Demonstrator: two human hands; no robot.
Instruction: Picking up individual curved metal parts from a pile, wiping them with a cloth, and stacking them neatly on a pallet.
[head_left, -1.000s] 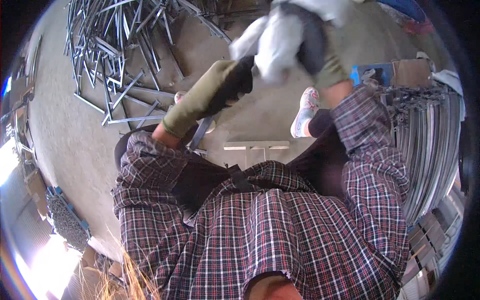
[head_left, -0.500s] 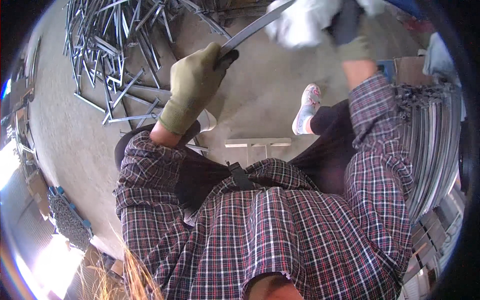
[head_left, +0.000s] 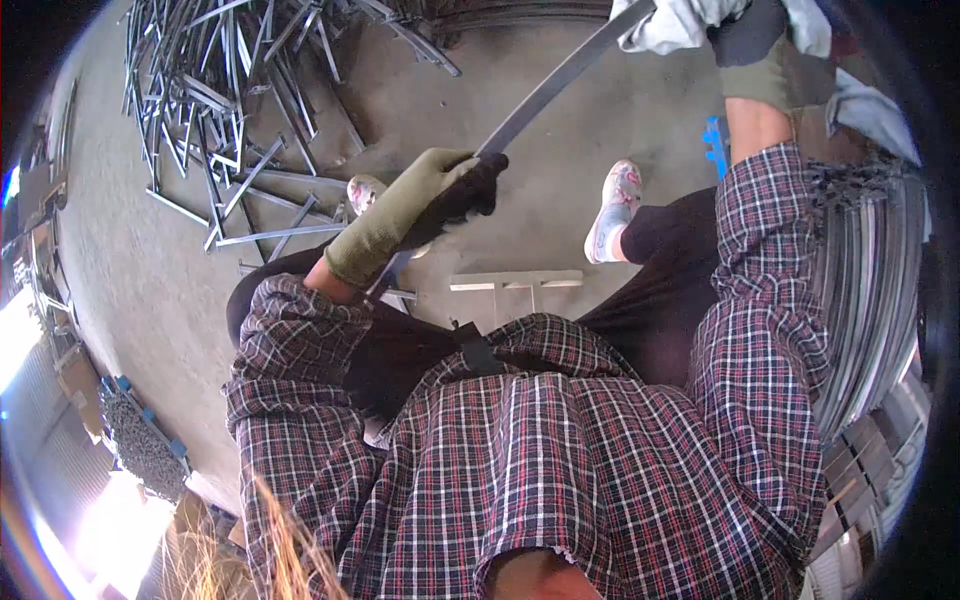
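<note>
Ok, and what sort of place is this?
Probably a metal workshop or storage shed: a tangled heap of metal bars lies on the bare grey floor, and long metal strips are stacked at the right.

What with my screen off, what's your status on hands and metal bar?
Left hand gripping metal bar, slanting up rightward. Right hand holding white cloth by bar's far part. Heaped metal pieces ahead left.
</note>
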